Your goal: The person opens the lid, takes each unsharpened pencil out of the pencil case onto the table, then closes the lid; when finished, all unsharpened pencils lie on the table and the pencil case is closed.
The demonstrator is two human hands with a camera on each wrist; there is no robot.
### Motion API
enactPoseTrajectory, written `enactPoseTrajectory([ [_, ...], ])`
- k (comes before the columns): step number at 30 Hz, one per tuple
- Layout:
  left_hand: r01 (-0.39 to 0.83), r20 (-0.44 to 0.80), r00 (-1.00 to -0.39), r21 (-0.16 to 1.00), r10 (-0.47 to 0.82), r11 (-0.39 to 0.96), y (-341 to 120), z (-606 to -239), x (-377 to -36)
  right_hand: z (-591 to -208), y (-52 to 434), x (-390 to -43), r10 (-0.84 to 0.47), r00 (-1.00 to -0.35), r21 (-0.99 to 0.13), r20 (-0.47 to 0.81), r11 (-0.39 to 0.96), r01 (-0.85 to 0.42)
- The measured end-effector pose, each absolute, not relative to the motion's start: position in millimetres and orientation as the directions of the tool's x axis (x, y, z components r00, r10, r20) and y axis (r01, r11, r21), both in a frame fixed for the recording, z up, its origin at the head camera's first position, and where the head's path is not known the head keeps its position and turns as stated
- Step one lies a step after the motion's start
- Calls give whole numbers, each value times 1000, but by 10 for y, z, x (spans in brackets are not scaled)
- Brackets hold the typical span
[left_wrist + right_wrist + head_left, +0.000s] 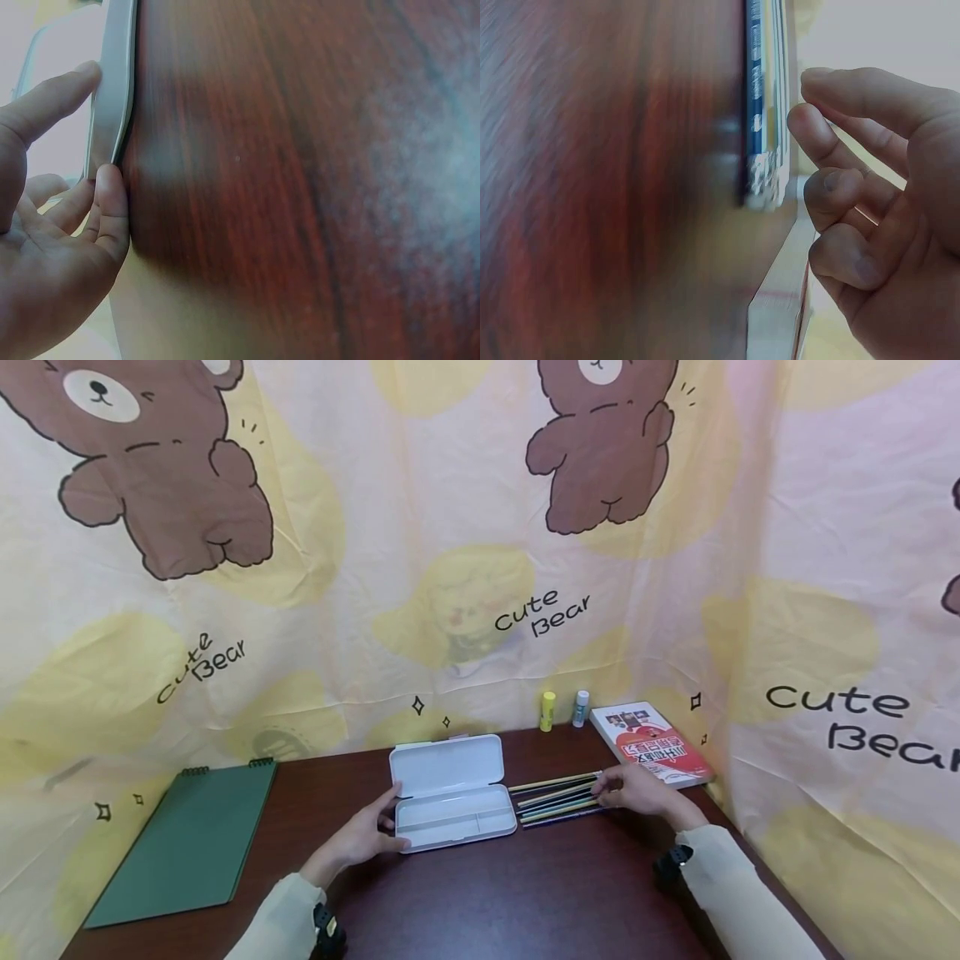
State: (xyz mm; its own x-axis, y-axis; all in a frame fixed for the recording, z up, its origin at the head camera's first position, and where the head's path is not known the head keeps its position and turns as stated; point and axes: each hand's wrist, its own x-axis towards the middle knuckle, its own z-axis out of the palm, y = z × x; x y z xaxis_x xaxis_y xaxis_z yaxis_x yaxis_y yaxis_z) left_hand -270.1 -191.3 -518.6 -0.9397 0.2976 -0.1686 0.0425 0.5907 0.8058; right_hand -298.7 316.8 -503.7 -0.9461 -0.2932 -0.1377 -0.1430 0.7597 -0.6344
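Observation:
A white pencil case [450, 818] lies on the table with its lid raised toward the back; its compartments show. My left hand [367, 831] holds the case at its left end, thumb near the front corner. The left wrist view shows that hand [64, 217] with fingertips against the case's pale side [114, 82]. Several pencils [558, 802] lie side by side to the right of the case. Over their right ends is my right hand [637, 789]. In the right wrist view this hand [885, 172], fingers loosely bent, appears apart from the pencils [756, 105], with nothing between its fingertips.
A red and white book [652, 743] lies behind the right hand. A yellow stick [547, 712] and a white-capped glue stick [581, 709] stand at the table's back edge. On the left lies a green spiral pad [187, 843]. Patterned cloth [337, 568] hangs behind the table.

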Motion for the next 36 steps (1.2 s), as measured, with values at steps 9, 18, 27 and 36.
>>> enactPoseTrajectory([
  [9, 47, -166, -940, 802, 298, 596, -1913, -5185, -2688, -4926, 2872, -3110, -318, -945, -627, -73, 752, -204],
  [18, 54, -163, -940, 796, 299, 603, -1910, -5184, -2686, -4815, 2503, -3207, -331, -943, -628, -36, 741, -237],
  [27, 61, -155, -937, 808, 312, 587, -1927, -5190, -2690, -4790, 2192, -3325, -327, -945, -639, 14, 724, -260],
  [36, 65, -153, -936, 810, 316, 583, -1923, -5178, -2691, -4766, 1892, -3414, -313, -949, -646, 39, 716, -263],
])
